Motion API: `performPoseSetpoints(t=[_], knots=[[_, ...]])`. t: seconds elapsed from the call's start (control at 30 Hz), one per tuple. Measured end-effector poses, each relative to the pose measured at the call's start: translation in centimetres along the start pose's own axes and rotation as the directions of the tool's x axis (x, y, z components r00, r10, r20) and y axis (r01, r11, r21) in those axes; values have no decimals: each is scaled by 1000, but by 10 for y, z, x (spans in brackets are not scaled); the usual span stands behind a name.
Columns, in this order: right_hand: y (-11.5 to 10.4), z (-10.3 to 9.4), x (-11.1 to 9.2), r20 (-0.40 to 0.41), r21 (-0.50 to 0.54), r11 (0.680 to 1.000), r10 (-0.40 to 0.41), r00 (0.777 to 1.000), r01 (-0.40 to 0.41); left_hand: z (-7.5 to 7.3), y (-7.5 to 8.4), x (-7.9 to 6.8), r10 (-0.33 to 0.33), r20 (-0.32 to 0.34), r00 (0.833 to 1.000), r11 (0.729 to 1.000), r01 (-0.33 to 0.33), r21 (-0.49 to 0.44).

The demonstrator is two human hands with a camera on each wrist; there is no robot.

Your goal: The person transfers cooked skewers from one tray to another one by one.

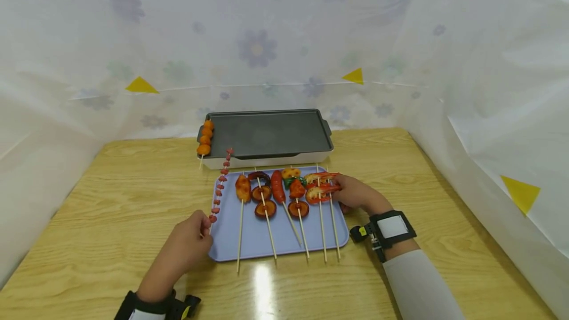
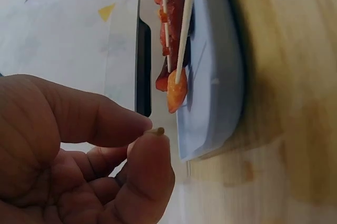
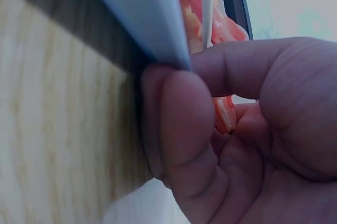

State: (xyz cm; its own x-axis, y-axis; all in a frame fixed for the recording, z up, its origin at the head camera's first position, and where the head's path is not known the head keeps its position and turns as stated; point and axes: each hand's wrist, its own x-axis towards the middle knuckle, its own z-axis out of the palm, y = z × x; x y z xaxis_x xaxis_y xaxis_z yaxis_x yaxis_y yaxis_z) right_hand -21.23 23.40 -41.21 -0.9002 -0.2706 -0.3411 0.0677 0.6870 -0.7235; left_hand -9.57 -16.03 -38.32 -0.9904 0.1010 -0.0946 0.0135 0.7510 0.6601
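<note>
My left hand (image 1: 188, 238) pinches a skewer of small red meat pieces (image 1: 219, 186) by its low end, thumb against forefinger. The skewer tilts up over the left edge of a pale blue tray (image 1: 255, 236); in the left wrist view its stick end (image 2: 160, 130) pokes out between the fingertips. At the tray's right side, my right hand (image 1: 357, 194) grips the rim, thumb and fingers on either side of the tray wall (image 3: 142, 8). Two prawn skewers (image 1: 319, 194) lie right beside those fingers, their tails overlapped by the hand.
Behind the tray stands a dark griddle (image 1: 271, 132) with a white base. A skewer of orange balls (image 1: 205, 137) lies along its left end. Also on the tray are a sausage skewer (image 1: 277, 186), mushroom skewers (image 1: 265, 209) and a browned meat skewer (image 1: 242, 188), handles toward me.
</note>
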Motion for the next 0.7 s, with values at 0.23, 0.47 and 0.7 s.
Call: performPoseSetpoints(t=[0.23, 0.47, 0.7], knots=[[-2, -1, 0, 4, -9, 1000, -1, 1000, 1, 7, 5, -11, 10, 14, 1000, 999, -11, 53], [-5, -1, 0, 11, 8, 1000, 23, 1000, -23, 10, 8, -16, 34, 12, 999, 996, -35, 84], [-3, 0, 2, 14, 5, 1000, 19, 1000, -19, 20, 7, -14, 22, -9, 1000, 990, -21, 136]])
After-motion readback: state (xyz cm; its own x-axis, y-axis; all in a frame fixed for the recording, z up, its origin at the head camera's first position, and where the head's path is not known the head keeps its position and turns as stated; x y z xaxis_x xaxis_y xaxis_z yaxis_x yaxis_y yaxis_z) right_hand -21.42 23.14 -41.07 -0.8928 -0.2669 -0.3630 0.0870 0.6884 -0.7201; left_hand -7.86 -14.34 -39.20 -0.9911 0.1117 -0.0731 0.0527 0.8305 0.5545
